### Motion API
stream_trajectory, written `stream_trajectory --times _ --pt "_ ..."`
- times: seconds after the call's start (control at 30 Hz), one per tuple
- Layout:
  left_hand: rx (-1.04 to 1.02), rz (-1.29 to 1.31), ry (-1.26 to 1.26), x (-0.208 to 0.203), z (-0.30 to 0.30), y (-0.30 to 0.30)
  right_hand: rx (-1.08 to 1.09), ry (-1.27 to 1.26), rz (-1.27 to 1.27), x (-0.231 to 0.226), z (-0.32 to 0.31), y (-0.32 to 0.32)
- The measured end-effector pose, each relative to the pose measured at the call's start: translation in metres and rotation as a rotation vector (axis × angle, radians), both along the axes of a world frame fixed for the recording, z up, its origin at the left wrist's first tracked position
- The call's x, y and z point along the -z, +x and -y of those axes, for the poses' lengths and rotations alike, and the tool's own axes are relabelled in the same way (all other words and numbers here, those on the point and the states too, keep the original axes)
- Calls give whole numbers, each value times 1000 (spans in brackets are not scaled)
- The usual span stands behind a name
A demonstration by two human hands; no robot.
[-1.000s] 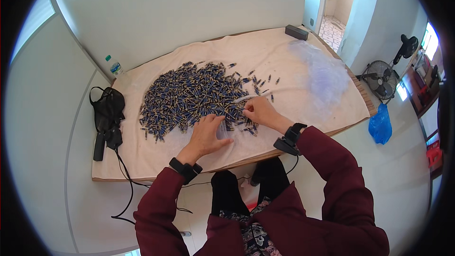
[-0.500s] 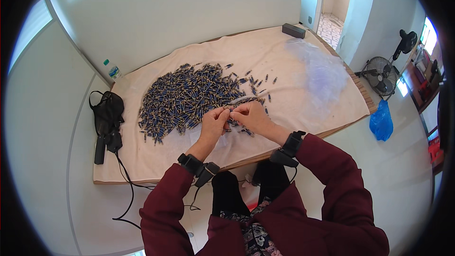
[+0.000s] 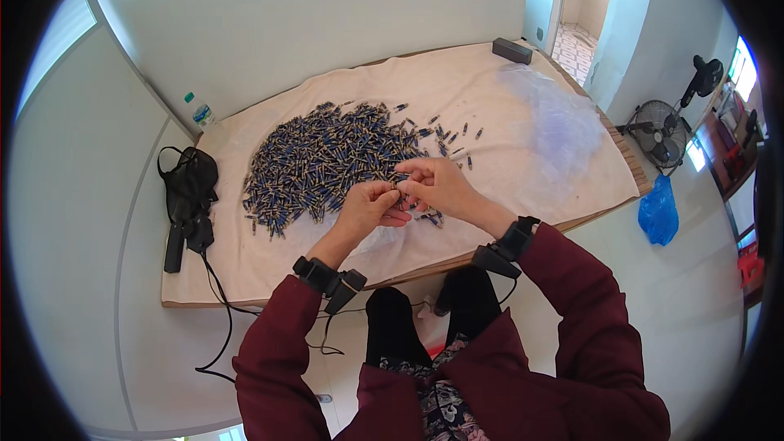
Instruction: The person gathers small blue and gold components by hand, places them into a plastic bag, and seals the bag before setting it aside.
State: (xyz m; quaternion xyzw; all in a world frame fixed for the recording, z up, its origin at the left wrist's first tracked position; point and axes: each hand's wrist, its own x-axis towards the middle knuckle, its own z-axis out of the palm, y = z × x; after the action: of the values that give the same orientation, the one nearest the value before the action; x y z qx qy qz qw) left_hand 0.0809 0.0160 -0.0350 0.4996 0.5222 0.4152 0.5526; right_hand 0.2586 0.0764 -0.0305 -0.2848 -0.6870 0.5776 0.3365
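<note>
A broad heap of small dark blue cylindrical pieces with gold-coloured ends lies on the pale cloth covering the table. At the heap's near right edge my two hands meet. My left hand is closed in a pinch, thumb against forefinger. My right hand comes in from the right, its thumb and fingertips bent toward the same spot. Whatever sits between the fingertips is too small and too covered to make out. Under my hands, a clear plastic sheet or bag partly shows.
Crumpled clear plastic covers the table's right side, below a black box. At the left edge lie a black bag with cables and a bottle. A fan and blue bag stand beyond the right edge.
My right hand's fingers have lifted and spread a little from the left hand's pinch. The whole view has shifted slightly.
</note>
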Motion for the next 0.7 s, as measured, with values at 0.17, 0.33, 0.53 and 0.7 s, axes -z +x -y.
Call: stream_trajectory --times 0.17,0.33,0.53,0.7 --pt "38 -19 -12 -2 3 -2 -87 -75 35 4 -3 0" --pt "59 -109 -60 -5 2 -6 -115 -151 -60 10 2 0" --pt "41 -938 632 22 11 -40 50 -246 -80 34 1 2" --pt "145 -968 686 32 28 -24 91 -323 -55 63 -2 3"
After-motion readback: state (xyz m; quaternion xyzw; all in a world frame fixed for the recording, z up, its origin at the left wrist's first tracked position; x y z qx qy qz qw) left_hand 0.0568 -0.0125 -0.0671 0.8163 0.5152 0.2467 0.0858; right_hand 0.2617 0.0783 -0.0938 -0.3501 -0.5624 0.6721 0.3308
